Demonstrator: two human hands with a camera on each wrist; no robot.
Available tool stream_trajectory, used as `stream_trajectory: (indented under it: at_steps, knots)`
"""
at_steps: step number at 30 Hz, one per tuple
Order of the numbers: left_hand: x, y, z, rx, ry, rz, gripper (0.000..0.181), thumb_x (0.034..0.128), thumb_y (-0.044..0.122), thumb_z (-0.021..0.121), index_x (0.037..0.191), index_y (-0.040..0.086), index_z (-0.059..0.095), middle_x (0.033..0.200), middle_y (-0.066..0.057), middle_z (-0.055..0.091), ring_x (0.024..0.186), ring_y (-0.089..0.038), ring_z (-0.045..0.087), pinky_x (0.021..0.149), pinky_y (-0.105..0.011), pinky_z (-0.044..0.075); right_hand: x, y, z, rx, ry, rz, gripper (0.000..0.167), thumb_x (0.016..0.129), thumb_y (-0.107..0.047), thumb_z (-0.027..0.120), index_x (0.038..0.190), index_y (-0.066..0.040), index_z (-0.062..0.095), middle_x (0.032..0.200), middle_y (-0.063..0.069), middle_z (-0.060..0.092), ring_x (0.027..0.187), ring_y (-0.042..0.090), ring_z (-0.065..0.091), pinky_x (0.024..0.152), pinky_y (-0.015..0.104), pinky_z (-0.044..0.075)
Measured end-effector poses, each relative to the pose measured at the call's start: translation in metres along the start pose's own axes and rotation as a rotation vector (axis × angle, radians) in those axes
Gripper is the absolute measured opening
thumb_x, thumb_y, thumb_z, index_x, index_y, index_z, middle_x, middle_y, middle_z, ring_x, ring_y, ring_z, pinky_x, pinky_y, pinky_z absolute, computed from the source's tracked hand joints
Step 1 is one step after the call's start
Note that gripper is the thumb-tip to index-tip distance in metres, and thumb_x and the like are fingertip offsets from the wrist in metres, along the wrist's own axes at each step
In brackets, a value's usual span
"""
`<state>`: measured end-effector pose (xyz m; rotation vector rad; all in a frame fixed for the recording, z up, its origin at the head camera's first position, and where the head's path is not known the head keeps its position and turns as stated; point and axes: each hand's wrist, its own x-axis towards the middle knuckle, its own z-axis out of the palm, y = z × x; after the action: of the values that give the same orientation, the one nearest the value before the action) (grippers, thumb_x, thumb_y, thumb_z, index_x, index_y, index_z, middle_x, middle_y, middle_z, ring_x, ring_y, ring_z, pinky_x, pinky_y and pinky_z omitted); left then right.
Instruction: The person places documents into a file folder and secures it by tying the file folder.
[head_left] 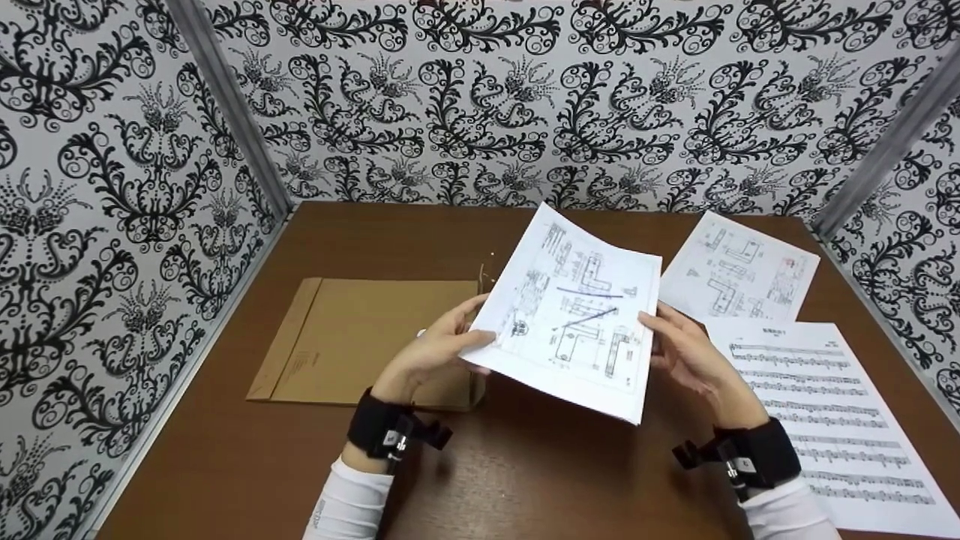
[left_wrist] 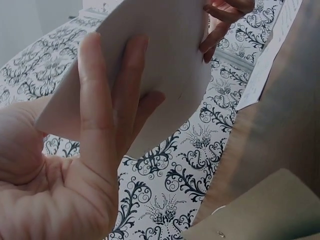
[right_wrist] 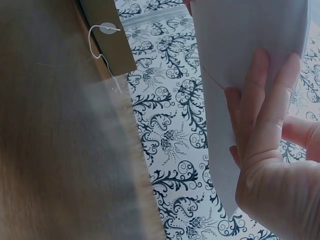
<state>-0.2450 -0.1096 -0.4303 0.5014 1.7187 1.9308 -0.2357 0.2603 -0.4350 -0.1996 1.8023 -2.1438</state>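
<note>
1. Desk (head_left: pixel 555 487), brown, stretches beneath our work.
2. Tan envelope (head_left: pixel 382 322) lies flat at our left.
3. Music sheet (head_left: pixel 832 420) lies at our right.
4. We hold drawing papers (head_left: pixel 540 322), marked with two blue strokes (head_left: pixel 589 292), tilted above the desk.
5. Loose drawing sheet (head_left: pixel 754 262) lies just beyond the music sheet.
6. Our left grip (head_left: pixel 435 349) pinches the papers' left edge; our right grip (head_left: pixel 691 352), their right.

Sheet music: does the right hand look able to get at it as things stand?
Probably yes, after letting go: the right hand grips the pen-marked drawing. The sheet music lies close by, with nothing apparently resting on it.
</note>
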Motion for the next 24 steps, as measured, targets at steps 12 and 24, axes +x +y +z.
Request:
stream_trajectory:
  at_steps: [12, 24]
  knots:
    - [-0.006, 0.0, -0.015, -0.045, -0.141, 0.01, 0.072, 0.1, -0.002, 0.052, 0.163, 0.009, 0.019, 0.111, -0.003, 0.071, 0.075, -0.013, 0.075, 0.055, -0.021, 0.058, 0.0, -0.003, -0.006, 0.022, 0.038, -0.03, 0.025, 0.11, -0.018, 0.044, 0.134, -0.022, 0.048, 0.108, -0.006, 0.078, 0.089, 0.01, 0.077, 0.07, 0.021, 0.062]
    - [-0.012, 0.001, -0.024, -0.054, -0.212, -0.01, 0.072, 0.1008, -0.002, 0.051, 0.164, 0.009, 0.017, 0.115, -0.007, 0.071, 0.079, -0.014, 0.076, 0.055, -0.021, 0.059, -0.001, -0.005, -0.011, 0.11, 0.091, -0.024, 0.025, 0.109, -0.014, 0.043, 0.116, -0.023, 0.066, 0.097, -0.003, 0.08, 0.083, 0.01, 0.078, 0.063, 0.019, 0.06]
